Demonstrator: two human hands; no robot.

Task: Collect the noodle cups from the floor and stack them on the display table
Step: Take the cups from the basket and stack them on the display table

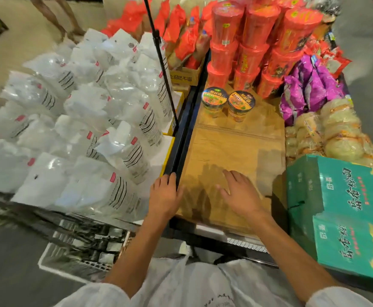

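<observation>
We are standing between trips, left hand (164, 196) resting on the desk (236, 149) rail, right hand (240, 193) hovering flat, both grips loose and empty, two cups (228, 104) sitting at twelve o'clock, so we are judging another floor pickup comes next.

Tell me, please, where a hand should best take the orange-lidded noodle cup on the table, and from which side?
Probably round the upper wall just under the lid of the orange-lidded cup, coming from the right: it stands upright, and the green-lidded cup crowds its left side.
</observation>
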